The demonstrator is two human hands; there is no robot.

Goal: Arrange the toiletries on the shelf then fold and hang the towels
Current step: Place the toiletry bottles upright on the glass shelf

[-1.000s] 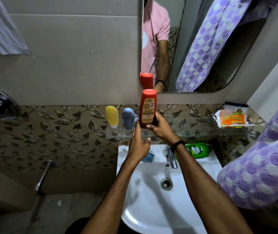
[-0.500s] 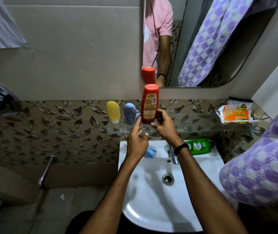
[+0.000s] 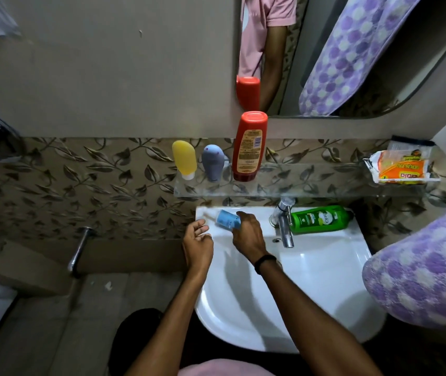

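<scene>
Released, red bottle stands on shelf, frame centre; my right hand, dropped to the sink, clasps blue tube, presumably next for shelving; left hand slack, empty.

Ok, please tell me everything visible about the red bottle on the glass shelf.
The red bottle looks like glossy plastic, tall, with a darker base band. A yellowish label with small print and a barcode faces the camera. It stands upright on the glass shelf, just right of the grey bottle; whether they touch is unclear. The mirror above reflects its top.
</scene>
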